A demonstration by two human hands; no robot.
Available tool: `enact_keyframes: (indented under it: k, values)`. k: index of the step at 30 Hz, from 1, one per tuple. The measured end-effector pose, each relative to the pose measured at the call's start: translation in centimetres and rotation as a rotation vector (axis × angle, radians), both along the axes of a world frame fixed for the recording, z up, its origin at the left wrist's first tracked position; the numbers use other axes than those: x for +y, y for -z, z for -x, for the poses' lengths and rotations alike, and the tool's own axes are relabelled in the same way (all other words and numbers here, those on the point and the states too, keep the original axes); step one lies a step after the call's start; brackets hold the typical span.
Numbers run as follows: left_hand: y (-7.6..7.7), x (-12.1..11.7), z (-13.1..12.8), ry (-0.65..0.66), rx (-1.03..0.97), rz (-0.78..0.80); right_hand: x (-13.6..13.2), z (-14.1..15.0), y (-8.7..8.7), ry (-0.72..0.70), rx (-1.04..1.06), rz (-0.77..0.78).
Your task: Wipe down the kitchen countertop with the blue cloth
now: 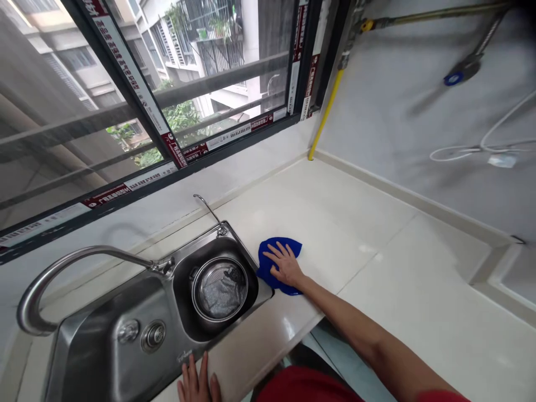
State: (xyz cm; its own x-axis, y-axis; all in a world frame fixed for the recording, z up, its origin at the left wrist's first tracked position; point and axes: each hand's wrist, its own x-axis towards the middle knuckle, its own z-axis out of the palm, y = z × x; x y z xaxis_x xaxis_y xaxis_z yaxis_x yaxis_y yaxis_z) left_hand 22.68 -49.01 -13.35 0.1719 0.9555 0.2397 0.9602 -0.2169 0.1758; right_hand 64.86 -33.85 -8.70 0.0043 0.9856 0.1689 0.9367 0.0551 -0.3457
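Observation:
My right hand (286,264) lies flat with fingers spread on a blue cloth (268,249), pressing it to the pale countertop (335,223). The cloth sits just right of the steel sink (178,290), its left edge against the sink's rim. At the front, my left hand (198,382) rests on the counter edge by the sink, its fingers apart and nothing in them. A round metal pot (193,290) stands in the right basin with a crumpled silvery-grey item (221,295) inside it.
A large curved faucet (90,251) arches over the left basin, and a slim tap (207,207) rises behind the right one. Along the back runs a window frame (234,137). A yellow pipe (328,114) meets the counter at the far corner; loose white cable (454,149) hangs from the right wall.

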Motion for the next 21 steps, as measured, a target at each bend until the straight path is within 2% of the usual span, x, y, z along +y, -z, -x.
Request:
enact_keyframes:
  k: [6,9,11,14,18,21]
  values:
    - [-1.5,-0.1,-1.1,-0.033,-0.019,0.011,-8.1,-1.8,-0.3,-0.134,-0.030,-0.024]
    - [-1.7,-0.1,-1.2,-0.056,-0.029,0.024,-11.9,-2.4,0.1,-0.130,-0.081,-0.029]
    - [-1.8,-0.2,-1.3,-0.065,-0.033,0.039,-13.4,-2.0,0.6,-0.087,-0.120,-0.021]
    - [-2.1,-0.4,-1.5,-0.073,-0.037,0.053,-12.9,0.1,1.1,0.018,-0.166,-0.013]
    - [-2.7,-0.6,-1.9,-0.063,-0.009,0.026,-8.6,3.7,1.1,0.177,-0.176,0.017]
    - [-3.0,-0.7,-2.0,-0.051,0.016,0.015,-5.3,5.2,1.0,0.211,-0.166,0.038]
